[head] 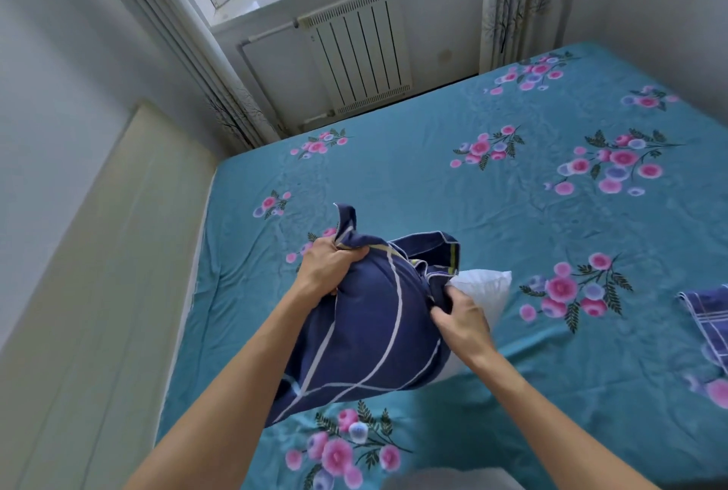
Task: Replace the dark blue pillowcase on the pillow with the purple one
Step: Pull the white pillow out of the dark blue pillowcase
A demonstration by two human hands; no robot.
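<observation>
Above the bed (433, 182), the left hand (329, 265) is bunching the blue case (370, 332) in a fist while the right hand (459, 318) is pinching its open edge, baring the pillow (486, 286) for removal; the purple case (709, 316) is lying far right.

Most of the teal floral bed sheet (453, 194) lay open beyond and to the right of the hands, so plenty of room there. Right in the middle, the dark blue pillowcase (366, 328) with the white pillow (486, 286) poking out took up the near space. A folded purple cloth (709, 316) sat at the right edge. The cream headboard (98, 273) blocked the left side, and the radiator (358, 52) with curtains (512, 5) closed off the far side.
</observation>
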